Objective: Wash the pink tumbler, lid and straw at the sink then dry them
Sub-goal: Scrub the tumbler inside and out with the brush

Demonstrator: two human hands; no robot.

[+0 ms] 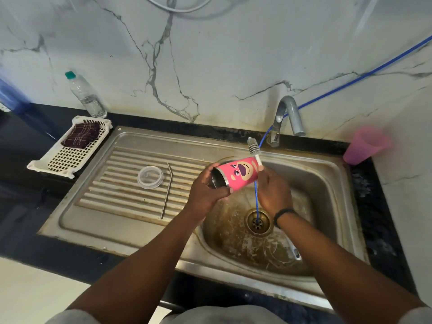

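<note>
Over the basin of the stainless steel sink (pixel 327 174), the pink metal tumbler with a cartoon bear face (pixel 236 173) lies on its side in the air, its open steel mouth turned left. The left hand (pixel 205 190) has its grip wrapped around that mouth end, fingers curled over the rim. I cannot see inside the tumbler from here.

The right hand (pixel 272 190) sits at the tumbler's base end, its grip pinched on the white handle of a bottle brush with a grey bristle head (pixel 253 147); the bristles stick up above the tumbler, outside it. A thin blue hose (pixel 256 202) runs along the marble wall, past the curved metal tap (pixel 288 118), down behind the hands and into the round drain (pixel 257 222). The basin floor is stained brown.

On the ribbed draining board to the left, the clear round plastic lid (pixel 150 177) lies flat, and just beside it on the right lies the bent metal straw (pixel 167 190), the two apart.

Further left on the dark table, a white perforated plastic basket (pixel 58 160) holds a folded dark maroon checked cloth (pixel 81 134) at its far end. Behind it stands a clear plastic water bottle with a green cap (pixel 85 94), water low in it. At the right of the sink, a translucent pink plastic cup (pixel 364 146) stands mouth down against the wall.
</note>
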